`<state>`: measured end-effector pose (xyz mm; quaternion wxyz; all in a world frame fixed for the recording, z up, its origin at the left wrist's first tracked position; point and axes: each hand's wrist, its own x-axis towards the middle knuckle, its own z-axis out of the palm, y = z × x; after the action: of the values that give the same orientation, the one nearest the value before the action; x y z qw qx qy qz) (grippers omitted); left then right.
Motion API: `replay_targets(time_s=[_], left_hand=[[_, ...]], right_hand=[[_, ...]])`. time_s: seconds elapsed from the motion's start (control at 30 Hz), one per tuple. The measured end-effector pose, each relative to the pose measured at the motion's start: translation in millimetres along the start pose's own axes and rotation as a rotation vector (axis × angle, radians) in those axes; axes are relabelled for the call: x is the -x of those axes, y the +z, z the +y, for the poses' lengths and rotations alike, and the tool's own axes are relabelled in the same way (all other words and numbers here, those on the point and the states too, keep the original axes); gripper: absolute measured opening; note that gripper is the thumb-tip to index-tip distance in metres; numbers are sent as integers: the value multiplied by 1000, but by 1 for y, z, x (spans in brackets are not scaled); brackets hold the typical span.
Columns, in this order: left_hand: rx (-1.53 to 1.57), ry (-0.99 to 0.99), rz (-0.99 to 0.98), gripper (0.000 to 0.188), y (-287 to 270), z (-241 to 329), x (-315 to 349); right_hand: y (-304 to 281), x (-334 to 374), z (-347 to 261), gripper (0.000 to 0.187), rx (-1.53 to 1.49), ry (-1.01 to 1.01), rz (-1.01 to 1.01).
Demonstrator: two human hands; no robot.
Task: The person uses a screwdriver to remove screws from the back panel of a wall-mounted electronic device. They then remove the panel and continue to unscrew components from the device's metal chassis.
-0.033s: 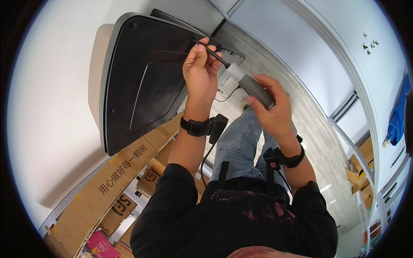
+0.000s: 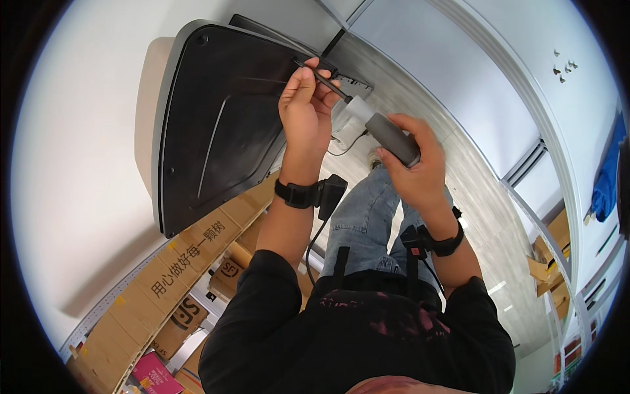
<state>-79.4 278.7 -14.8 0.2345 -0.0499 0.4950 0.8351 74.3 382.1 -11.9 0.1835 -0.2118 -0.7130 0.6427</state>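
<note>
My right hand wraps the thick grey handle of a screwdriver, which has a paler collar and a long dark shaft. The fingers of my left hand pinch that shaft close to its tip. The tip points up and left, at the upper right part of a large black plastic panel with rounded corners and a light grey rim. My left fingers partly cover the spot where tip and panel come together, so I cannot tell whether a screw is there. Screw holes show at the panel's corners and along its edge.
Several small screws lie on a white surface at the upper right. Cardboard boxes and a pink box sit at lower left. A cable runs behind my hands. Blue cloth hangs at far right.
The screwdriver's handle has shifted very slightly in my right hand. My left hand and the panel have not moved.
</note>
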Motion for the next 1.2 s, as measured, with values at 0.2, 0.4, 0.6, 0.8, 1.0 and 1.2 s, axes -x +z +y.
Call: replay_targets(time_s=[0.2, 0.4, 0.6, 0.8, 1.0, 1.2], left_hand=[[-91, -27, -19, 21, 1, 3, 0], [-72, -24, -19, 21, 1, 4, 0], [-151, -34, 1, 23, 7, 5, 1], [-158, -10, -32, 23, 3, 5, -3], [-95, -35, -32, 25, 7, 8, -1], [-150, -31, -24, 25, 3, 5, 0]], right_hand=[[-4, -5, -7, 43, -94, 9, 7], [-18, -6, -8, 46, -597, 554, -252], [-1, 1, -1, 53, 48, -112, 23], [-3, -1, -8, 57, -194, 153, -45], [-10, -4, -14, 46, -113, 200, -154], [-9, -8, -5, 41, -32, -85, 9]])
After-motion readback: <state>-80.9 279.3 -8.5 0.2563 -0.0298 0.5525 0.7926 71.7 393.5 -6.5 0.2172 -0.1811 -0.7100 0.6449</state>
